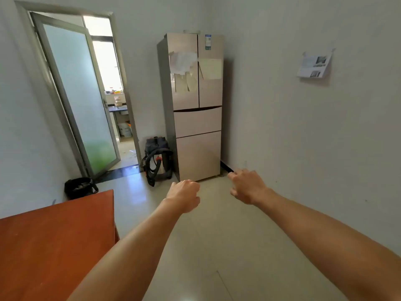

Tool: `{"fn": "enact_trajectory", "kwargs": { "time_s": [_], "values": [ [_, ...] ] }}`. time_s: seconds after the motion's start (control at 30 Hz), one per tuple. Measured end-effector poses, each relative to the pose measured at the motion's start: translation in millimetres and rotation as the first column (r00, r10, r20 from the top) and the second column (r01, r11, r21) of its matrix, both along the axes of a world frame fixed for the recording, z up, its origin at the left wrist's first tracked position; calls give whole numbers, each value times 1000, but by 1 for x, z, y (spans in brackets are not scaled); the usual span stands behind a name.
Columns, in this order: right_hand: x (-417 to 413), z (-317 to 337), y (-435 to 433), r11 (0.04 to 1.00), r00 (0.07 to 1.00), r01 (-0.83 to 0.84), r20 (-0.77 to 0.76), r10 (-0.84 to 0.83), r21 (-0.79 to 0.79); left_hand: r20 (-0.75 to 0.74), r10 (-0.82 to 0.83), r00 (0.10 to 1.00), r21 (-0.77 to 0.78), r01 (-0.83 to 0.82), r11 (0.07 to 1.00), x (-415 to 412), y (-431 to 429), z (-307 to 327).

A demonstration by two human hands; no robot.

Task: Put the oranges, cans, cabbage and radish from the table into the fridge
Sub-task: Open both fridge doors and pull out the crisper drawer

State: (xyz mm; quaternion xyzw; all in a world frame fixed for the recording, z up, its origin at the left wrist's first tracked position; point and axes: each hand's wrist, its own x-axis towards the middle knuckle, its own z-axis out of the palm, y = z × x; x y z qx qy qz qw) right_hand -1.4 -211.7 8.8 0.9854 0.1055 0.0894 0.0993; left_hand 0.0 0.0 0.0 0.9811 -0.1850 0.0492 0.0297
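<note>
A tall beige fridge (196, 105) stands in the far corner with both upper doors and both drawers closed. Both my arms stretch forward over the floor, well short of it. My left hand (184, 196) has its fingers curled under and holds nothing. My right hand (247, 185) hangs with loosely bent fingers, also holding nothing. The brown wooden table (54, 242) fills the lower left; the part in view is bare. No oranges, cans, cabbage or radish are in view.
A vacuum cleaner (158, 161) stands just left of the fridge. A black bin (79, 187) sits by the left wall behind the table. A frosted glass door (80, 96) stands open onto a kitchen. Pale tiled floor (217, 235) lies between me and the fridge.
</note>
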Motion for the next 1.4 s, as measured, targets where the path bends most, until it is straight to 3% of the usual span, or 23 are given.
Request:
{"fn": "enact_trajectory", "kwargs": {
  "time_s": [0.2,0.73,0.93,1.17,1.4],
  "values": [
    [88,-28,-29,999,999,-42,-31,41,-14,-30,24,999,12,-24,1000,81,-30,-23],
    [350,-26,-104,996,997,-77,10,77,47,-66,123,990,3,-123,992,315,-80,-20],
    [473,-38,-112,997,998,-67,12,67,43,-46,85,995,13,-85,996,443,-93,-28],
    [623,-5,-132,994,998,-20,53,14,112,6,44,999,27,-44,999,603,-110,7],
    [762,-20,-172,994,1000,-11,28,8,106,-24,33,999,45,-32,998,745,-144,-4]
  ]
}}
